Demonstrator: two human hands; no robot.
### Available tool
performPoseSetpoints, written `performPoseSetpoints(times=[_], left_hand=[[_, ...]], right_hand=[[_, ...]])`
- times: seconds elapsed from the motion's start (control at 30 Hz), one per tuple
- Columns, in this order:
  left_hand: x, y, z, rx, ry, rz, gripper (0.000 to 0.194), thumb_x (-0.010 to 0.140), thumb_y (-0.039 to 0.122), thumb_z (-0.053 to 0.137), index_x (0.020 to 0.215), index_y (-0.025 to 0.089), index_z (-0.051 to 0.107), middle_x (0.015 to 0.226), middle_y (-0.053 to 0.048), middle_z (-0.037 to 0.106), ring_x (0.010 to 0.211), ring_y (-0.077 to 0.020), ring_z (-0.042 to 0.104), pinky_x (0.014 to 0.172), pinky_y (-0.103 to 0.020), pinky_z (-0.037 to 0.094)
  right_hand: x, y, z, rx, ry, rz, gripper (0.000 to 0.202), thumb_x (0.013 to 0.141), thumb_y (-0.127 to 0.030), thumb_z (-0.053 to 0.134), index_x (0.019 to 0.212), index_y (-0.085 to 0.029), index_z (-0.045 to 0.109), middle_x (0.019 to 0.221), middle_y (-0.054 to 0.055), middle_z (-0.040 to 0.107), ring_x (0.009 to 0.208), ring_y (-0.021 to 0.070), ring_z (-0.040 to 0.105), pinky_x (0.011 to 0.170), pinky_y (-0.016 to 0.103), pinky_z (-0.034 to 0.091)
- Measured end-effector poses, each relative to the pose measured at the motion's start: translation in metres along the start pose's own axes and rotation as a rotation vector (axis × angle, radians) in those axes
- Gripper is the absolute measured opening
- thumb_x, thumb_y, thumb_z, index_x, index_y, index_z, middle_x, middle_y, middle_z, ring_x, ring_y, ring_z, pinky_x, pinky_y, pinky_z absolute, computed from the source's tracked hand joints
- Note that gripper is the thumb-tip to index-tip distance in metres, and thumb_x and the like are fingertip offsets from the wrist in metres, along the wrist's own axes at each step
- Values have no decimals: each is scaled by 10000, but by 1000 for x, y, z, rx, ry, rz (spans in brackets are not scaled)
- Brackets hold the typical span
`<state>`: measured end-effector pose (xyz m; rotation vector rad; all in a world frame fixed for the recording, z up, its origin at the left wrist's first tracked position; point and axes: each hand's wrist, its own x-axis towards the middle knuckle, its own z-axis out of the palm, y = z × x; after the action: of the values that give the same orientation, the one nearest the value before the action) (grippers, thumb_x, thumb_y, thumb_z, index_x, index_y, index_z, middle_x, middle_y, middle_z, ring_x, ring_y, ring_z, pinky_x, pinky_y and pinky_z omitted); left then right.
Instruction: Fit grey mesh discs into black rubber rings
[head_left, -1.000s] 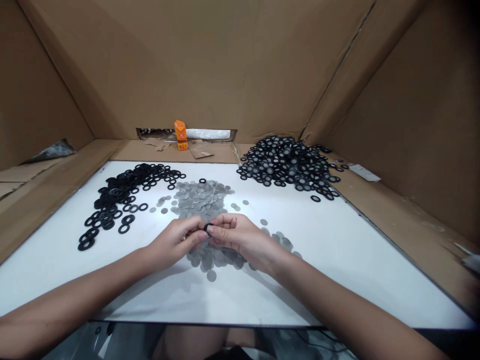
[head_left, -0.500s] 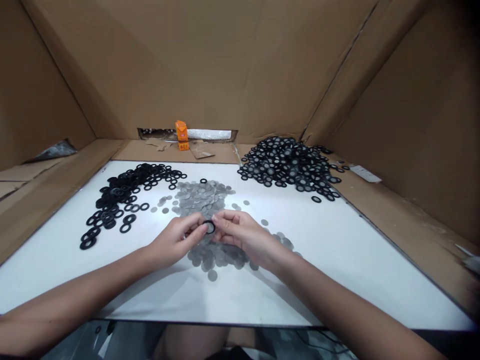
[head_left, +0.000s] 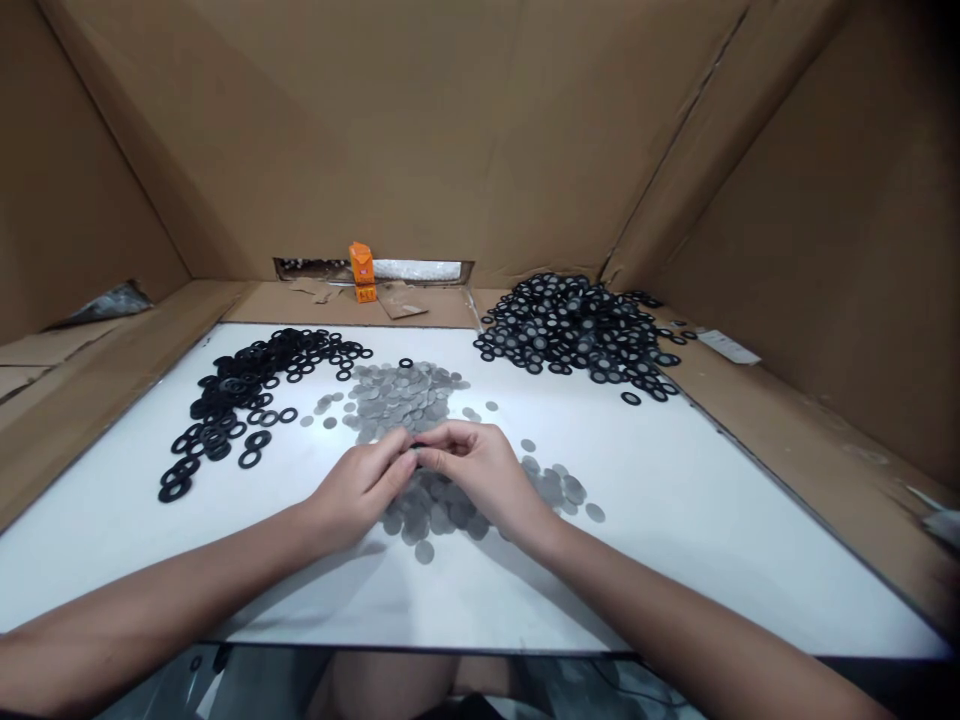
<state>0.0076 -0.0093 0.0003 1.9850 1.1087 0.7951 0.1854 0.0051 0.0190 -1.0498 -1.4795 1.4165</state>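
Note:
My left hand (head_left: pixel 371 482) and my right hand (head_left: pixel 476 465) meet over the middle of the white tabletop (head_left: pixel 480 605). Pinched between the fingertips of both is a black ring (head_left: pixel 419 446), mostly covered by the fingers. Beneath and beyond the hands lie many thin grey mesh discs (head_left: pixel 401 395), with more discs (head_left: pixel 442 508) nearer to me and a few off to the right. One loose black ring (head_left: pixel 406 363) rests at the far edge of the discs. Whether a disc sits inside the held ring cannot be seen now.
A heap of plain black rings (head_left: pixel 251 375) spreads over the left side. At the back right stands a pile of rings with grey centres (head_left: pixel 574 325). Cardboard walls (head_left: pixel 390 130) surround the table. A small orange box (head_left: pixel 362 268) stands at the back, and a white card (head_left: pixel 727 346) lies right.
My right fingers have closed in over the ring and my hands are nearer together. The ring, earlier seen face-on with a grey centre, is now mostly covered.

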Motion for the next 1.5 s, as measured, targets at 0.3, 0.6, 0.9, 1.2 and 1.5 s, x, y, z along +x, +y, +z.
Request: performPoseSetpoints(times=[0.3,0.6,0.9,1.2,1.5], left_hand=[[7,-2,2,200,148,121,284,926,318,410,681,206,318,533,66,371,468,-94,367,484,-211,259],[5,2,12,121,223,257,276,901,251,463,677,205,309,531,70,338,457,-77,332,460,-208,242],[4,4,13,-290,91,32,358,917,407,478,654,194,363,462,86,334,403,-61,313,421,-204,230],[4,1,8,-479,38,-72,406,862,497,571,661,173,430,430,94,360,350,-38,310,372,-181,219],[2,-6,9,-580,9,-71,365,879,447,579,687,165,451,423,99,358,339,-33,307,364,-166,216]], right_hand=[[-3,-6,5,-87,74,-98,143,772,-230,637,650,-175,589,634,-18,561,622,130,514,603,266,383],[-8,-8,12,68,41,-60,170,782,-263,614,668,-189,510,621,-27,493,605,122,438,573,256,326],[-7,-1,7,155,3,35,216,742,-241,641,636,-190,460,580,-56,401,529,89,313,515,242,212],[-7,-8,6,368,-68,101,286,659,-219,722,878,-185,541,558,-89,413,513,87,332,538,240,259],[-9,-12,7,453,-79,142,381,610,-149,724,940,-181,537,571,-90,429,542,92,374,575,236,319]])
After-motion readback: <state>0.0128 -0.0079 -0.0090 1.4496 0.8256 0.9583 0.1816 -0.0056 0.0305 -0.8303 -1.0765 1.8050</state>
